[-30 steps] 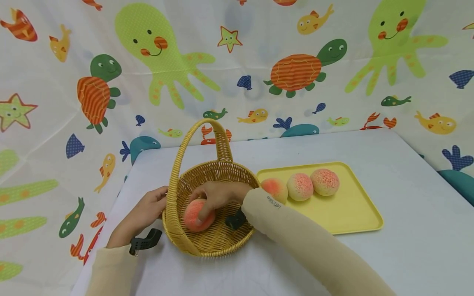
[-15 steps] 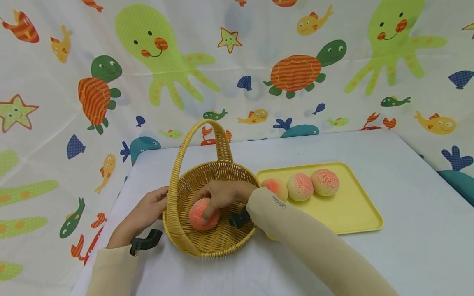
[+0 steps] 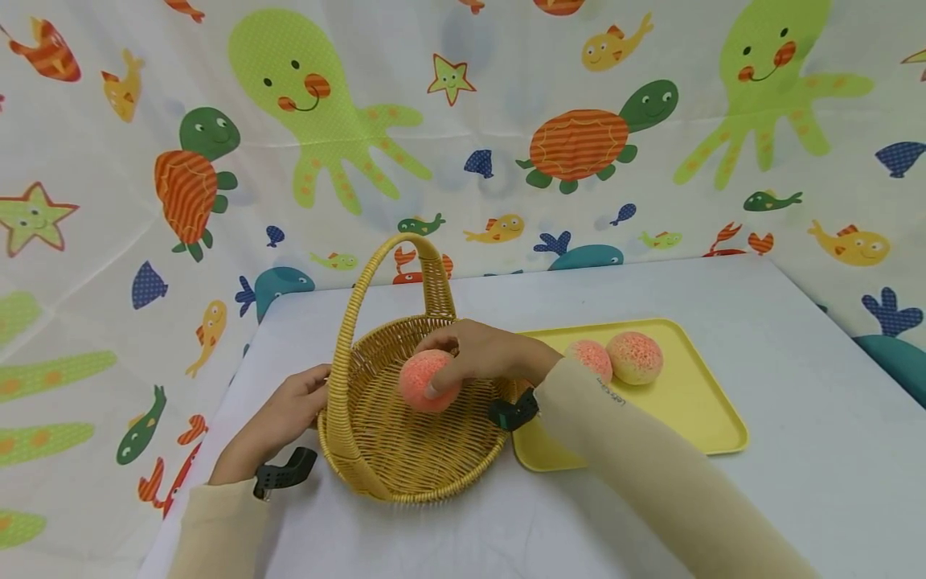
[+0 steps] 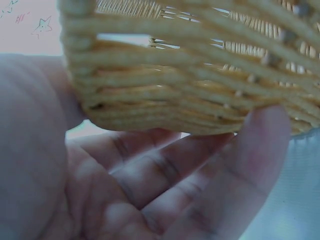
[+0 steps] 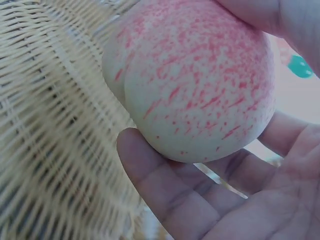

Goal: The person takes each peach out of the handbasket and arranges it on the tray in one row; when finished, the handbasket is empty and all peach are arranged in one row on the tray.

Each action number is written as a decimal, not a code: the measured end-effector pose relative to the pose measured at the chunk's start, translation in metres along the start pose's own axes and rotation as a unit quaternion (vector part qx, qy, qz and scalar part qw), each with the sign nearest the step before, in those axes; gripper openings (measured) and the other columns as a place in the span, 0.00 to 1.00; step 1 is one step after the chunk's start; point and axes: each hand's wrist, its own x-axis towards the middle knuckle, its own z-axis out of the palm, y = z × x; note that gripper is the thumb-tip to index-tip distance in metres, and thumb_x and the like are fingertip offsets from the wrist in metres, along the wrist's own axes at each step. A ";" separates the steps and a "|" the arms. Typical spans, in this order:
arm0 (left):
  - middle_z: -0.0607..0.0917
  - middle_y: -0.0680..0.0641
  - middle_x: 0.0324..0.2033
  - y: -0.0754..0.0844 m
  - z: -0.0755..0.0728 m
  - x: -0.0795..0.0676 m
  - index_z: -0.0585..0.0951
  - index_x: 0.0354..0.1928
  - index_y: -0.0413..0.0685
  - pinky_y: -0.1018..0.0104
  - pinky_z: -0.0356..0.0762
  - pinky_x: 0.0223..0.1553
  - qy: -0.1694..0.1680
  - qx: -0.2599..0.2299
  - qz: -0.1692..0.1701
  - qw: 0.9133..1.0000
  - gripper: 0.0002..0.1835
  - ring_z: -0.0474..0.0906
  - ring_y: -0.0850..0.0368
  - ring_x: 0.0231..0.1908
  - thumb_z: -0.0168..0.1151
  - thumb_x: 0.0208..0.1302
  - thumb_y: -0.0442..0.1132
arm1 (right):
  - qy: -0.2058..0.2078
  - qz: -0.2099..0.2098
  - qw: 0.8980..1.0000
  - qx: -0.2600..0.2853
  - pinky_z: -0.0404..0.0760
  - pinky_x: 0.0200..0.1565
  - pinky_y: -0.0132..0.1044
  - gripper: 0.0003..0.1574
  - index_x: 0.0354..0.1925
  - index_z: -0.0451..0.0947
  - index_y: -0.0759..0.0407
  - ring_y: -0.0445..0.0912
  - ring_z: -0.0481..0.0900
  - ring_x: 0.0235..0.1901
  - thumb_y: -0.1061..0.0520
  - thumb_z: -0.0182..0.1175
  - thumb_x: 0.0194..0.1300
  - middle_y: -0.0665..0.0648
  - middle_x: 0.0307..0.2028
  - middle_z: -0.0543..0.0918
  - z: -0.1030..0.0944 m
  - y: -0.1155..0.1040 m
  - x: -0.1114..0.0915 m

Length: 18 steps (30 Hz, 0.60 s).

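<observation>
My right hand grips a pink-and-cream peach above the floor of the wicker basket. In the right wrist view the peach sits between the thumb and curled fingers, with the basket's woven wall beside it. At the basket's left side is my left hand, holding its wall. The left wrist view shows fingers against the underside of the weave; the thumb's tip is hidden there. The tall handle arches over the basket.
A yellow tray lies to the right of the basket, partly covered by the right sleeve. On it rest a peach and another peach, partly hidden by the arm. A patterned cloth hangs behind the white table.
My right hand has raised the peach from the left part of the basket and carried it right and away from me. The left hand and the basket have stayed in place.
</observation>
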 end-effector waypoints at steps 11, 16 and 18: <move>0.86 0.41 0.40 -0.001 0.000 0.000 0.73 0.68 0.37 0.58 0.86 0.38 -0.004 0.003 0.004 1.000 0.23 0.83 0.49 0.35 0.49 0.83 0.46 | 0.093 0.026 0.995 0.012 0.82 0.55 0.47 0.32 0.62 0.81 0.44 0.53 0.78 0.58 0.50 0.75 0.59 0.51 0.58 0.82 -0.036 0.006 -0.053; 0.86 0.42 0.40 0.000 -0.001 0.000 0.73 0.67 0.37 0.59 0.85 0.38 -0.004 0.005 0.001 1.000 0.23 0.83 0.50 0.35 0.49 0.83 0.46 | 0.125 0.029 0.991 0.025 0.83 0.55 0.48 0.32 0.64 0.79 0.45 0.55 0.80 0.58 0.52 0.72 0.62 0.54 0.61 0.80 -0.052 0.012 -0.077; 0.86 0.42 0.39 0.000 -0.001 0.000 0.74 0.67 0.37 0.58 0.85 0.37 -0.006 0.003 0.001 1.000 0.23 0.83 0.51 0.34 0.49 0.83 0.46 | 0.138 0.030 0.990 0.022 0.83 0.55 0.48 0.33 0.65 0.78 0.46 0.55 0.79 0.59 0.52 0.71 0.62 0.54 0.62 0.80 -0.058 0.016 -0.085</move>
